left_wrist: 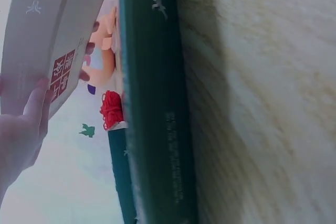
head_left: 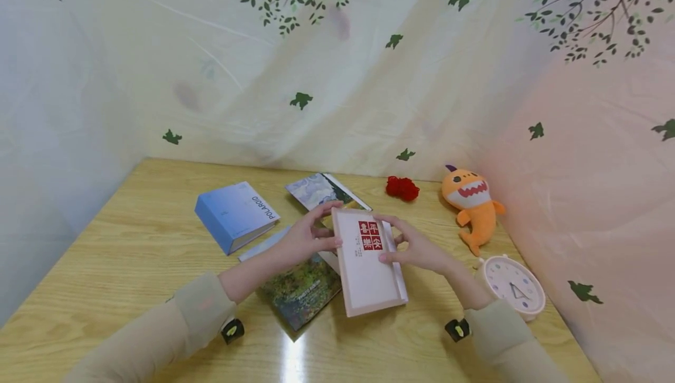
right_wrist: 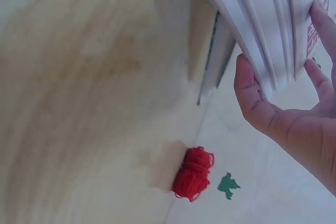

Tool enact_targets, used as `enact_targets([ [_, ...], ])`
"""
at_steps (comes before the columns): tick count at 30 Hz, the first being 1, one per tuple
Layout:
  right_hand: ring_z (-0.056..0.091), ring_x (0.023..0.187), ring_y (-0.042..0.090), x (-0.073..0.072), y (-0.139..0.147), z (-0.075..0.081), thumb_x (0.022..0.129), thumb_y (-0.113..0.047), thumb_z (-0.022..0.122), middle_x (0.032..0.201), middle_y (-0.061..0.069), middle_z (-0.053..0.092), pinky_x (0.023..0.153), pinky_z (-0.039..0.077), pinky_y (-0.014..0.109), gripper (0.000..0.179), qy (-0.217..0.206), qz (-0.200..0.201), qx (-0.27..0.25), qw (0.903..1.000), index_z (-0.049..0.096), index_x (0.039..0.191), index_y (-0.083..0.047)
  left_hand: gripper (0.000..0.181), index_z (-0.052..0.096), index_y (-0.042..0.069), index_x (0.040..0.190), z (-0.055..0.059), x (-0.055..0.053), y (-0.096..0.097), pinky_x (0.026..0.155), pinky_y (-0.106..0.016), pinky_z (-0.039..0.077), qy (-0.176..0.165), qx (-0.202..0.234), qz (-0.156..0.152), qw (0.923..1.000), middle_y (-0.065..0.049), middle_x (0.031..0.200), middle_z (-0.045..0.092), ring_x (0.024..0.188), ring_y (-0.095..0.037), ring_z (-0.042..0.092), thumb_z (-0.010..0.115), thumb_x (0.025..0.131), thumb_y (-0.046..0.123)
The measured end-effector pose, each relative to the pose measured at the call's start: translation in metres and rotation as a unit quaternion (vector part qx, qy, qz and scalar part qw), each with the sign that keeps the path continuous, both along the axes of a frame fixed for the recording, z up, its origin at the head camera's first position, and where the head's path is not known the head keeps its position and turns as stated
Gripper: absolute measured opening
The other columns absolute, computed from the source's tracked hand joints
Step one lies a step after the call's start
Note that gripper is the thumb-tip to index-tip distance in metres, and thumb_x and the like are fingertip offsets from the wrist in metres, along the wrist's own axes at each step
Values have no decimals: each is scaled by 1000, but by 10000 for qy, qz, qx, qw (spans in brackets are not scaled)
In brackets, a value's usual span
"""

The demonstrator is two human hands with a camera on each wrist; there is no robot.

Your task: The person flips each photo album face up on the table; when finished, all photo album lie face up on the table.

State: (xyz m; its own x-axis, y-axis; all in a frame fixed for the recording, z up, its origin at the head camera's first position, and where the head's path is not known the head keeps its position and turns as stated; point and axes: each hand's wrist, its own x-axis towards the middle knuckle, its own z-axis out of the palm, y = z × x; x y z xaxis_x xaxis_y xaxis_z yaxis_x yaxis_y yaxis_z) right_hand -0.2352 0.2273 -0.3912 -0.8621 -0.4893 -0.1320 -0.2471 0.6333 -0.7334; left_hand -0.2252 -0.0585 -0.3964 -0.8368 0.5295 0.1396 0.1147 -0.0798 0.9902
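Note:
Both hands hold a pale pink book (head_left: 369,283) with a red square of characters on its cover, tilted above the table. My left hand (head_left: 303,239) grips its left edge, fingertips at the upper corner and thumb on the side. On the opposite edge, my right hand (head_left: 424,249) has its thumb on the cover and fingers around the top. The right wrist view shows the book's layered edge (right_wrist: 262,24) between the right thumb and fingers. Under the left forearm lies a photo album (head_left: 306,295) with a garden painting; its dark green spine (left_wrist: 157,98) fills the left wrist view's middle.
A blue POLAROID album (head_left: 239,213) lies at the left. Another painted album (head_left: 313,190) is behind the hands. Red yarn (head_left: 402,188) sits near the back curtain. An orange shark plush (head_left: 477,213) and a round pink clock (head_left: 514,286) stand along the right side.

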Motion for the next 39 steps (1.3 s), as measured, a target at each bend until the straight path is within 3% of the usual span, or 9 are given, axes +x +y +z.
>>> enact_targets([
  [8,43,120,36,-12,11,19,80,-36,75,152,10,28,92,45,57,80,771,218,289,9964,31,147,-36,76,37,20,145,-1,-7,9,81,-42,56,295,-99,256,9992,-14,145,39,103,-32,64,74,80,4],
  [15,14,142,41,-21,20,24,80,-34,75,157,12,14,99,33,67,77,889,278,610,9938,33,145,-41,69,45,13,140,-4,-11,16,75,-37,57,459,-360,418,9974,-13,138,45,84,-25,67,72,78,-5],
  [22,13,141,43,-26,26,22,80,-33,75,157,16,14,99,30,69,77,924,364,807,9918,35,146,-36,54,55,4,130,-4,-11,21,79,-40,56,268,-745,408,9960,-17,139,45,85,-22,66,67,79,-11],
  [29,17,139,45,-32,28,19,80,-33,76,156,19,14,99,30,70,77,778,407,1016,9909,36,145,-35,58,48,-6,133,-14,-19,18,81,-32,56,327,-671,-318,9967,-23,141,38,99,-34,64,65,78,-15],
  [34,20,138,44,-39,30,14,78,-34,77,156,17,15,101,28,69,76,673,389,1088,9910,39,144,-35,67,40,-5,138,-20,-24,19,84,-29,54,175,-941,-613,9935,-23,142,36,105,-33,61,64,77,-16],
  [39,16,140,43,-46,31,8,77,-36,78,157,16,14,103,22,70,77,534,364,1109,9917,39,143,-35,74,31,-10,142,-29,-30,22,87,-28,53,299,-1080,-937,9893,-27,143,32,110,-36,58,64,76,-17],
])
